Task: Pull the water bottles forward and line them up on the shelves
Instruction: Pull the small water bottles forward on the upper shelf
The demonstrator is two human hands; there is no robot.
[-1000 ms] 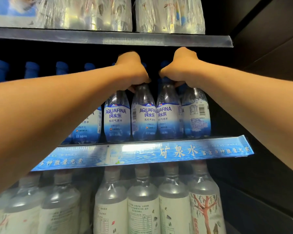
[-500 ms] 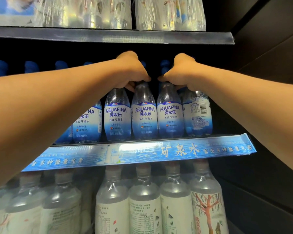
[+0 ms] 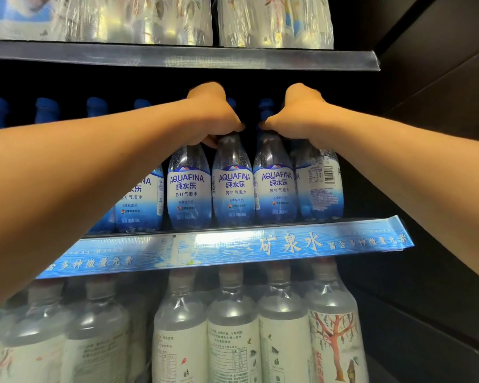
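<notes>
Dim dark shelf recess, bright glare on the shelf edge strip (image 3: 205, 244) — soft blur, wide-angle bending at edges

A single wide-angle view from a camera worn on the person's head, facing straight into a dark store shelving unit at close range. It sits about level with the middle shelf (image 3: 233, 244), looking slightly up at the underside edge of the top shelf (image 3: 177, 55) and down onto the bottles on the lowest level. Both forearms stretch away from the lens into the centre. The unit's right side wall (image 3: 440, 134) fills the right edge. No second view overlaps it
</notes>
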